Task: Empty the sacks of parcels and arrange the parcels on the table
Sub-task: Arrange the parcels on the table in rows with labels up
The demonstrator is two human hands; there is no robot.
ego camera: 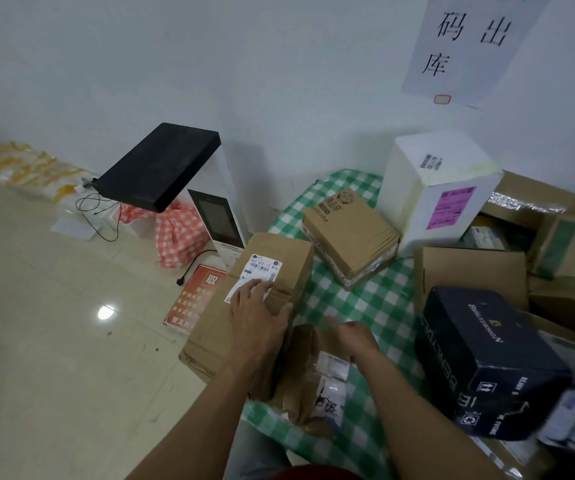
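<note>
The green-checked table (358, 306) stands against a white wall. At its left edge lies a long cardboard box (279, 258), its long axis running away from you and its label (261, 268) at the far end. Your left hand (258, 313) rests flat on it with fingers spread. Your right hand (355, 336) hovers loose and empty above a crumpled brown parcel (305, 375).

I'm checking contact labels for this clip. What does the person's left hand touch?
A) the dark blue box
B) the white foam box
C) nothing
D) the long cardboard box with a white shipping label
D: the left hand lies with straight, spread fingers on the long cardboard box, partly covering its white label.
</note>
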